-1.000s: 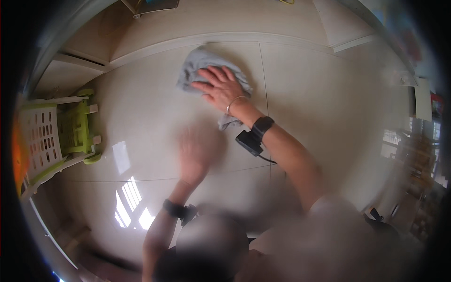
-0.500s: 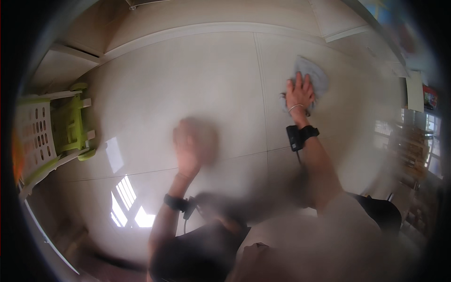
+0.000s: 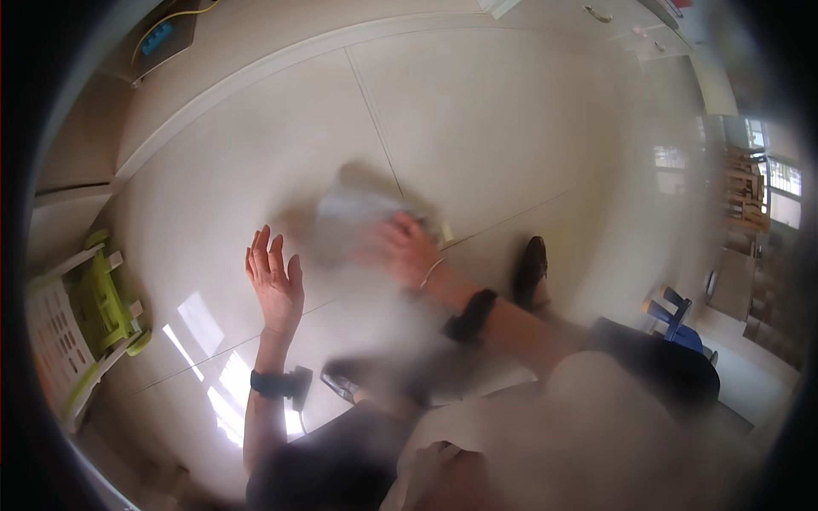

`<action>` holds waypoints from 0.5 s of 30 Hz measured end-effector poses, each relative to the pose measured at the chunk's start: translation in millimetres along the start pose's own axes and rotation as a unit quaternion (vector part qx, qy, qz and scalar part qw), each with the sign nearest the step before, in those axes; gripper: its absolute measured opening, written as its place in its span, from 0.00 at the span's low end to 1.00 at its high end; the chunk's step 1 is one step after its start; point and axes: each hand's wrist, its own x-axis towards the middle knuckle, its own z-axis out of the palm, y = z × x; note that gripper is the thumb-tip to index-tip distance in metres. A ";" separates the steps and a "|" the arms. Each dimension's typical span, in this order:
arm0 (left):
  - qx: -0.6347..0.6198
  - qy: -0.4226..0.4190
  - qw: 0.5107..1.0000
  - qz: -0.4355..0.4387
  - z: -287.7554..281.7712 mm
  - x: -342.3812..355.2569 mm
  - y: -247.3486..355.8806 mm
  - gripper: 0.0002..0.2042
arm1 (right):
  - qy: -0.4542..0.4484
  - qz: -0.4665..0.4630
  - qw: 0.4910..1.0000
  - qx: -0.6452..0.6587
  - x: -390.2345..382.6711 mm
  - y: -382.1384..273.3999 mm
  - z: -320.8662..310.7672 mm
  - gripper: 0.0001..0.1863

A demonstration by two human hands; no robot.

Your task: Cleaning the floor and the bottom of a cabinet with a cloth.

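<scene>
The grey cloth point(image 3: 349, 220) is near the middle of the floor point(image 3: 511, 111), around where a tile joint runs down, and the right hand point(image 3: 409, 251) is on its near right side. Both are smeared by motion, so I cannot tell whether the fingers grip the cloth or only press it flat. The left hand point(image 3: 274, 274) hangs beside it with fingers spread and nothing in them, seemingly above the floor.

Judging by this, wiping is under way rather than finished, since the cloth is out and in use. How much is done cannot be told: no edge shows between wiped and unwiped tile, and the glare of window light point(image 3: 228, 400) at lower left hides any marks there. A small pale patch point(image 3: 447, 231) sits just beside the cloth; what it is stays unclear.

The right shoe point(image 3: 532, 266) stands on the tile beyond the right forearm, the left shoe point(image 3: 341, 383) below the cloth; both cover floor and would limit a wipe there. A white and green trolley point(image 3: 102, 298) blocks the left edge, and a raised ledge point(image 3: 247, 81) bounds the far side. Farther off are a blue-legged stool point(image 3: 679, 319), wooden chairs point(image 3: 744, 192) and a yellow cable point(image 3: 181, 14).
</scene>
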 end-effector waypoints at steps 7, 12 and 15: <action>-0.019 -0.036 0.999 0.013 -0.1 -17.4 0.8 0.15 | 0.031 0.392 0.899 -0.191 -149.9 247.4 -68.9 0.23; -0.022 -0.024 0.999 -0.019 -4.3 -29.1 -3.1 0.14 | 0.043 0.678 0.711 -0.185 -170.3 296.0 -89.0 0.26; -0.009 -0.025 0.999 -0.030 -7.1 -34.3 -10.0 0.14 | 0.019 0.637 0.724 -0.264 -98.0 253.9 -29.2 0.33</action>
